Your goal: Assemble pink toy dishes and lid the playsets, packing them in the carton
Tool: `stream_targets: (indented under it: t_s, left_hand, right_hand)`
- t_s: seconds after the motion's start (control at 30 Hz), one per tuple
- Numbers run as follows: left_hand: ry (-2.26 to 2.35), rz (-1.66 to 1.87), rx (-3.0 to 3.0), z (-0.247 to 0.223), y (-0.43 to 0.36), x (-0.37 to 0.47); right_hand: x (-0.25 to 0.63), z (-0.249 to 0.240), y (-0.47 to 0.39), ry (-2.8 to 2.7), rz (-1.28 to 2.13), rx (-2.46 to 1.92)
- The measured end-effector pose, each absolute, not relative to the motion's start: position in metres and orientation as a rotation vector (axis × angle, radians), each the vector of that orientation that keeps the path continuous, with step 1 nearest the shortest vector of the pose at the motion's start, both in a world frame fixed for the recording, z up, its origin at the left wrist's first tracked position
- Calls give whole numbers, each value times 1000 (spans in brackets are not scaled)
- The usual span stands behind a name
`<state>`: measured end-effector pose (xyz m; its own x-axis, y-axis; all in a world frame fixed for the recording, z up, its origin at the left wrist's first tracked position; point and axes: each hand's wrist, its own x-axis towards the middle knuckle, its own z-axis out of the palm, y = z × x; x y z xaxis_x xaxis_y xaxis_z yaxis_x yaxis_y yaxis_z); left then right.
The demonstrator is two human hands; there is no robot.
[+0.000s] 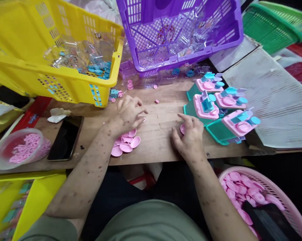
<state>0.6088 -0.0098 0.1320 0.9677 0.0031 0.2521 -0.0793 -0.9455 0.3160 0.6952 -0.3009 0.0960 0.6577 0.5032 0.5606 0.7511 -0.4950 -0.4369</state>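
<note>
Where the left hand (127,113) hovers over the counter (161,144), its fingers are spread and slightly bent, with no object visibly gripped. A pile of pink dishes (126,147) lies beneath and beside its wrist, toward the counter's near edge, and a tiny pale piece (144,120) sits by its fingertips. The right hand (190,135) is half open, its thumb and index finger apart around a single pink dish (182,129); the fingers partly cover that dish, so whether they grip it I cannot tell.

Just beyond the right hand stand four teal boxes (217,131) with pink tops carrying blue and lilac parts. Small pink discs (157,101) are scattered past the left hand, near a blue piece (114,93).

At the far side, a yellow crate (78,83) holds clear plastic pieces and blue parts, and a purple crate (176,62) beside it holds more clear pieces, probably containers, though blur hides their shape. On the left lie a dark phone (65,138), a crumpled white scrap (57,115) and a clear tub (17,150) of small pink parts. At the lower right, a pink basket (273,182) holds many pink pieces, with a black object (271,221) over some of them.
</note>
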Motion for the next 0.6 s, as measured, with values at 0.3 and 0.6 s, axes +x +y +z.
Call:
stream_targets:
  t_s: [0.3,0.6]
  left_hand:
    - [-139,268,2739,126,-9,618]
    - [84,451,1891,142,-15,608]
  right_hand:
    - [683,111,-269,-847,-29,-1857]
    - [722,107,-200,-799,336,-1531]
